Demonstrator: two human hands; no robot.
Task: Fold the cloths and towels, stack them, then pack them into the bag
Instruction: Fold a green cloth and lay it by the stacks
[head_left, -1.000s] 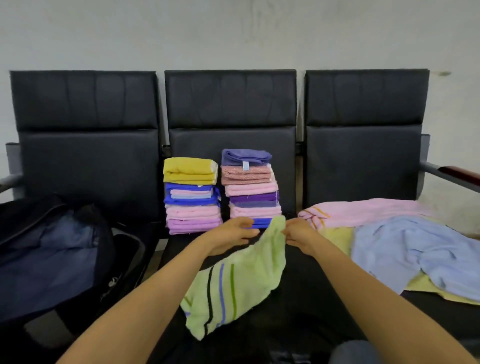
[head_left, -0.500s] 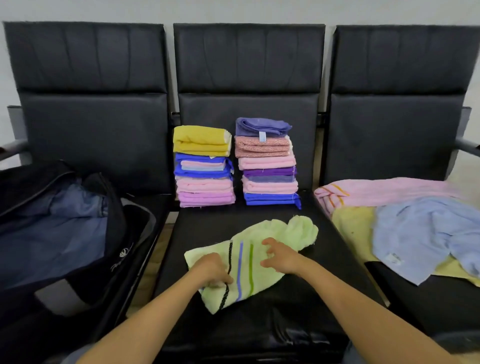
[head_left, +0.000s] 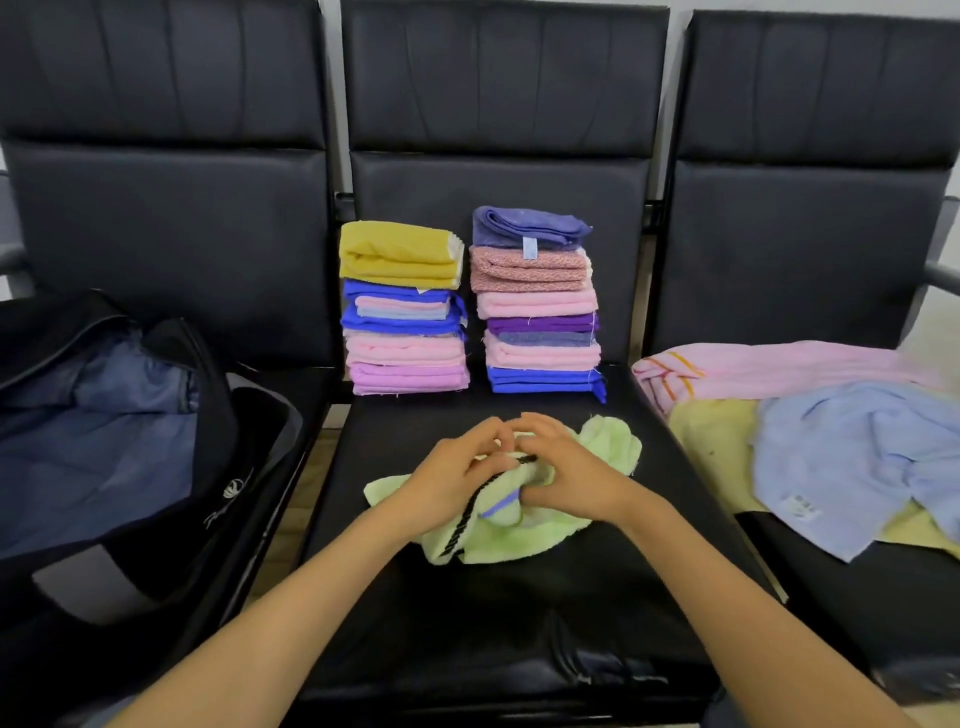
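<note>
Head view: we are looking down at a row of three black padded seats (head_left: 493, 613). At the centre of the middle seat we are holding a light green terry towel (head_left: 519, 538) with black and blue stripes. Our left hand (head_left: 454, 483) and right hand (head_left: 571, 478) are meeting over it, with the fingers of both curled and pinching a raised fold of the towel. The rest of it is lying crumpled on the cushion.

Two piles of folded cloths are standing side by side at this seat's back edge, against the backrest. The left stack (head_left: 405, 332) is topped by a yellow cloth and the right stack (head_left: 540, 322) by a slate-blue one.

An open dark bag (head_left: 208, 519) with blue lining is resting on the left seat. An unfolded pink towel (head_left: 779, 366), a pale yellow towel (head_left: 711, 447) and a light blue towel (head_left: 857, 457) are lying spread over the right seat.
</note>
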